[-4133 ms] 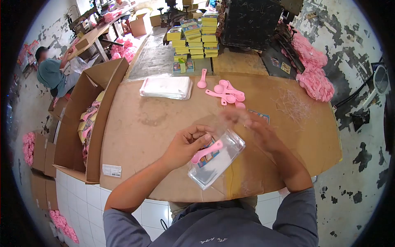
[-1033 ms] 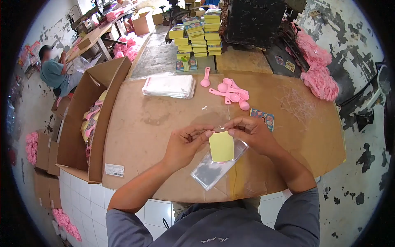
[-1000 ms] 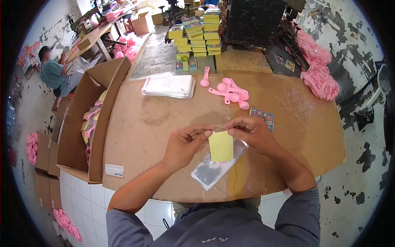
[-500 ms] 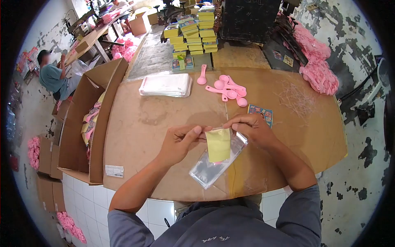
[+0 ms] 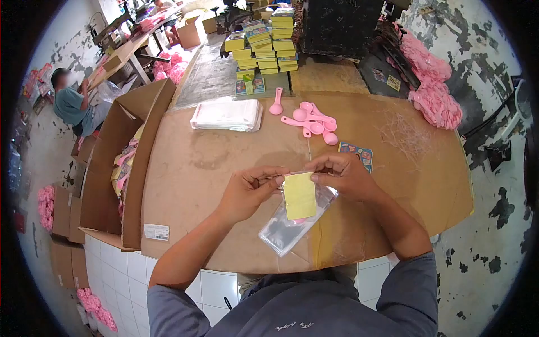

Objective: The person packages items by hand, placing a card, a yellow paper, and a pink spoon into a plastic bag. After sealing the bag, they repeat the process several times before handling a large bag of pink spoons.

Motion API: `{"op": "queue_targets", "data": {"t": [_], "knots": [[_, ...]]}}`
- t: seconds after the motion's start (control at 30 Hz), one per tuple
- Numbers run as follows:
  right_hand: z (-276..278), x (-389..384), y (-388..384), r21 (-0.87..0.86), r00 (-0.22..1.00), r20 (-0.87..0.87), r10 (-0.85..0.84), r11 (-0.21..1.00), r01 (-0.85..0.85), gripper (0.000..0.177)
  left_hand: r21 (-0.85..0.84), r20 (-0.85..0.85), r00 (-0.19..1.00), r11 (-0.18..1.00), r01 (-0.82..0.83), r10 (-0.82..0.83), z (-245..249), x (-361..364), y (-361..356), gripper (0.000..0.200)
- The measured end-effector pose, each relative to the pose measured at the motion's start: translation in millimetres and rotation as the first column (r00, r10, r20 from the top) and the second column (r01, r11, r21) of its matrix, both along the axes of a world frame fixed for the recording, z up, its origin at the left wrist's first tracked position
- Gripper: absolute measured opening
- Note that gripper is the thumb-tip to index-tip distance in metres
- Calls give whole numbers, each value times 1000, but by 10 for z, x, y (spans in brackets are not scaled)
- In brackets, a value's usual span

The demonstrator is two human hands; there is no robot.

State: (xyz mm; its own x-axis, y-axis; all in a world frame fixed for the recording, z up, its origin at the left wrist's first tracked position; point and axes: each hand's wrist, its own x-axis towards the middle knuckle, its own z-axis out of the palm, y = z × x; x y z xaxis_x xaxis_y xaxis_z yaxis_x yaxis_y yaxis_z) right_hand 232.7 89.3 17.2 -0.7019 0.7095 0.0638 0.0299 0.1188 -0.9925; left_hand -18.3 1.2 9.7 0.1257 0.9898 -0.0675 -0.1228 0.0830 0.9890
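Observation:
Between my two hands is a yellow card (image 5: pixel 300 196), apparently inside a small clear plastic bag; a bit of pink shows at its lower edge. My left hand (image 5: pixel 247 191) pinches the upper left corner. At the upper right corner, the thumb and fingers of my right hand (image 5: pixel 345 177) are closed on the top edge. Below the card lies a stack of clear plastic bags (image 5: pixel 286 230) on the cardboard-covered table (image 5: pixel 191 224). Just beyond my right hand is a blue printed card (image 5: pixel 356 154), partly covered by that hand.
Pink scoops (image 5: pixel 314 121) lie in a pile beyond my hands, with one scoop (image 5: pixel 276 104) apart. A stack of clear bags (image 5: pixel 226 115) sits left of them. Banded card stacks (image 5: pixel 261 45) rise at the back. A long cardboard box (image 5: pixel 106 185) stands left; a person (image 5: pixel 76 106) sits farther off.
The yellow card has straightened and lies flatter toward me. My right thumb has come down onto its top right corner, and my left fingers have shifted slightly along the edge.

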Motion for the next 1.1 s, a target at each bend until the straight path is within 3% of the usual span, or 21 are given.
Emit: {"op": "queue_targets", "data": {"t": [0.03, 0.13, 0.23, 0.33, 0.43, 0.5, 0.57, 0.6, 0.63, 0.67, 0.73, 0.77, 0.8, 0.87, 0.93, 1.0, 1.03, 1.1], "knots": [[-1, -15, -19, -70, 999, -36, -10, 998, 7, 32, 5, 1, 1000, 1000, -2, 2, -13, 0, 0, 25], [34, -15, -49, -30, 990, 28, 136, 990, -135, 41, -5, 6, 1000, 1000, -22, 22, -49, -47, 14, 27], [25, 12, -28, -91, 982, 53, 180, 980, -175, 43, 4, 92, 993, 997, -72, 71, 74, -5, -14, 29], [168, 15, -37, 21, 979, 126, 159, 987, -162, 43, 122, 226, 970, 986, -115, 85, 157, 138, -49, 32], [346, -15, -109, 42, 990, 5, 141, 989, -141, 40, 154, 84, 991, 984, 92, -106, 63, 53, -23, 34], [357, 65, -6, 90, 1000, 7, 29, 995, -30, 37, 24, -41, 999, 1000, -14, 15, 178, -107, -40, 34], [405, 225, 154, 239, 989, 102, -106, 968, 79, 37, 179, 56, 959, 943, -282, 276, 222, -310, -4, 32], [442, 327, 246, 364, 964, 183, -195, 924, 117, 37, 343, 254, 867, 799, -494, 428, 208, -425, 31, 32], [464, 432, 315, 486, 924, 248, -290, 862, 141, 38, 368, 399, 743, 649, -666, 537, 383, -507, 69, 38], [423, 537, 377, 573, 891, 286, -352, 808, 135, 39, 297, 598, 627, 589, -751, 498, 569, -502, 60, 45], [270, 709, 496, 728, 810, 337, -480, 679, 99, 41, 278, 542, 694, 679, -680, 473, 507, -548, 89, 44], [238, 777, 508, 733, 790, 383, -479, 678, 55, 41, 262, 515, 723, 719, -643, 459, 412, -581, 112, 45], [213, 838, 510, 736, 767, 429, -476, 676, 8, 40, 304, 370, 809, 763, -571, 457, -3, -631, 194, 44], [201, 870, 500, 710, 734, 499, -460, 703, -43, 39, 76, -73, 960, 961, -266, 271, 97, -278, 113, 38], [193, 872, 462, 647, 719, 548, -428, 761, -40, 37, 160, -450, 877, 981, -106, 168, -119, 34, 72, 28], [187, 878, 490, 642, 734, 526, -429, 766, -13, 35, 491, -667, 666, 869, 58, 333, -137, 151, 67, 28], [180, 888, 495, 639, 741, 516, -430, 769, 1, 35, 610, -717, 542, 772, 181, 439, -137, 187, 60, 28], [139, 892, 507, 603, 785, 452, -423, 794, 81, 33, 597, -691, 606, 783, 172, 394, -201, 200, 64, 25]]}}
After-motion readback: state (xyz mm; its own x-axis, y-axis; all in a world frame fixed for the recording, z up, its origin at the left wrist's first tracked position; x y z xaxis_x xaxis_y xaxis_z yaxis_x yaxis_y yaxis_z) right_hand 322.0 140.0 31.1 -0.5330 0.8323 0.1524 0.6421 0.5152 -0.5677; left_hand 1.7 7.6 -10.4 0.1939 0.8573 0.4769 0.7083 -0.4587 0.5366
